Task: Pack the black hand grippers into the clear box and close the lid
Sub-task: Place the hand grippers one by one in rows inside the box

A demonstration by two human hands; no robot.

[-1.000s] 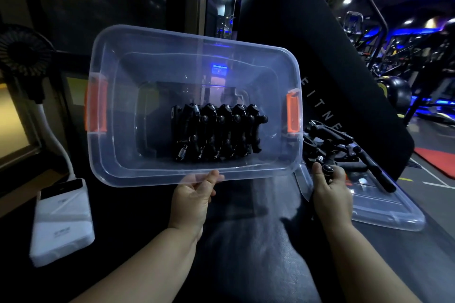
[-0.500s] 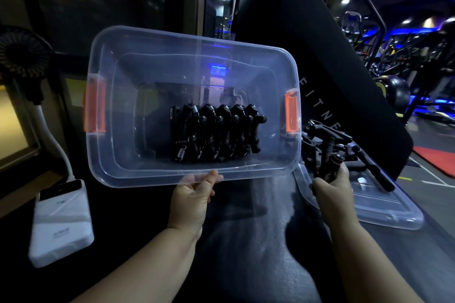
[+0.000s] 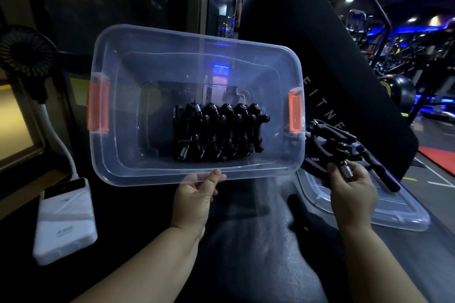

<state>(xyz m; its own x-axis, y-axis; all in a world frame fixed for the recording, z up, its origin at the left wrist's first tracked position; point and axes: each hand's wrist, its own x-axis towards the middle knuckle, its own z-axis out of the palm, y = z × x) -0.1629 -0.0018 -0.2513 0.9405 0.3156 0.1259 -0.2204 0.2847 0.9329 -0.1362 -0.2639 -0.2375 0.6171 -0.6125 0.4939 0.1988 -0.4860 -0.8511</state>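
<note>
Left hand [image 3: 197, 200]: curled on the near rim of the box [image 3: 221, 40], thumb laid over the rim edge, other fingers hidden under it. The box is held tipped up, its open mouth turned toward the camera.

Right hand [image 3: 352, 192]: closed round one gripper [image 3: 348, 172], just right of the box's near right corner. The gripper's steel spring is seen at the fingertips; its black handles point up and left toward the box.

Inside the box: a row [image 3: 219, 133] of black grippers is packed side by side against the box floor, right of its centre. Exact count cannot be told; springs are seen along the lower edge of the row. The left part of the box floor is bare.

Latches [image 3: 294, 113]: orange, one on each short end of the box, both hanging loose.

Right of the box: a pile [image 3: 330, 134] of loose grippers is seen, just beside the right latch and above the right hand. The pile lies on the lid [image 3: 398, 216], which is clear and rests flat on the surface [image 3: 246, 265], off the box, to its lower right.

Behind the box, to the right: a black upright pad [image 3: 332, 69] with pale lettering, partly readable.

Left of the box: a small dark fan [image 3: 24, 53] is seen; below the box's left corner a white power bank [image 3: 64, 222] lies on the surface, with a white cable rising from it.
</note>
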